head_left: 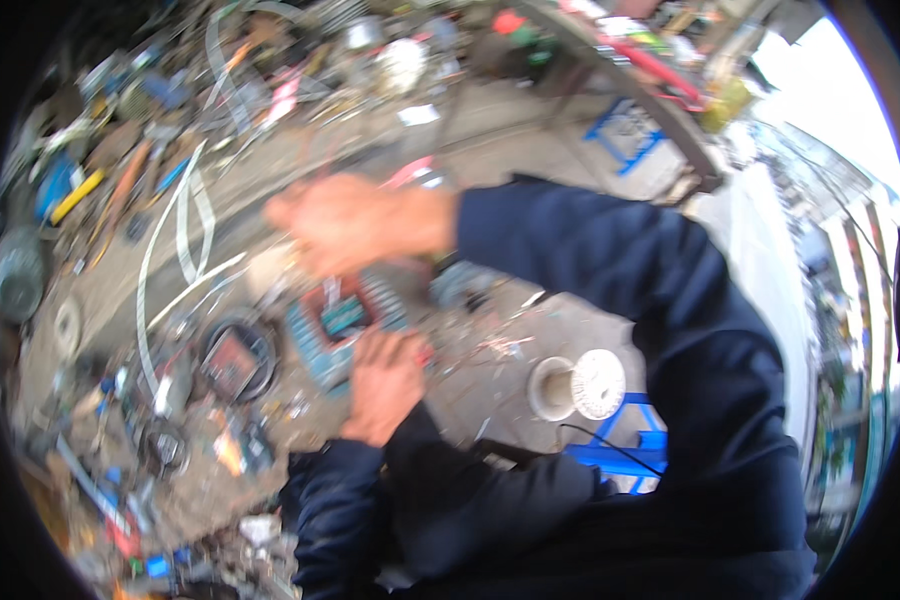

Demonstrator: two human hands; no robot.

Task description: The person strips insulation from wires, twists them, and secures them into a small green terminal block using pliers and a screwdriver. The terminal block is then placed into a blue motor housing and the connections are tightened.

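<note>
A finned teal motor housing (pixel 310 350) with reddish-brown parts inside, perhaps windings, sits on the work surface in front of me. My left hand (pixel 385 385) rests on its near edge, fingers bent over the rim. Above its far side is my right hand (pixel 355 220), smeared by motion, with the fingers curled in. Whatever the right hand holds is hidden. A pale beige blurred piece (pixel 270 270) shows just below that fist; I cannot tell whether the hand touches it. Left of the housing lies a dark round part (pixel 238 355).
A white reel (pixel 598 385) stands to the right, near a blue stool (pixel 620 457). Scrap parts and tools heap up at the far left, among them a yellow-handled tool (pixel 77 195). A pale strap (pixel 202 225) loops across the surface. Another blue stool (pixel 625 135) stands farther back.
</note>
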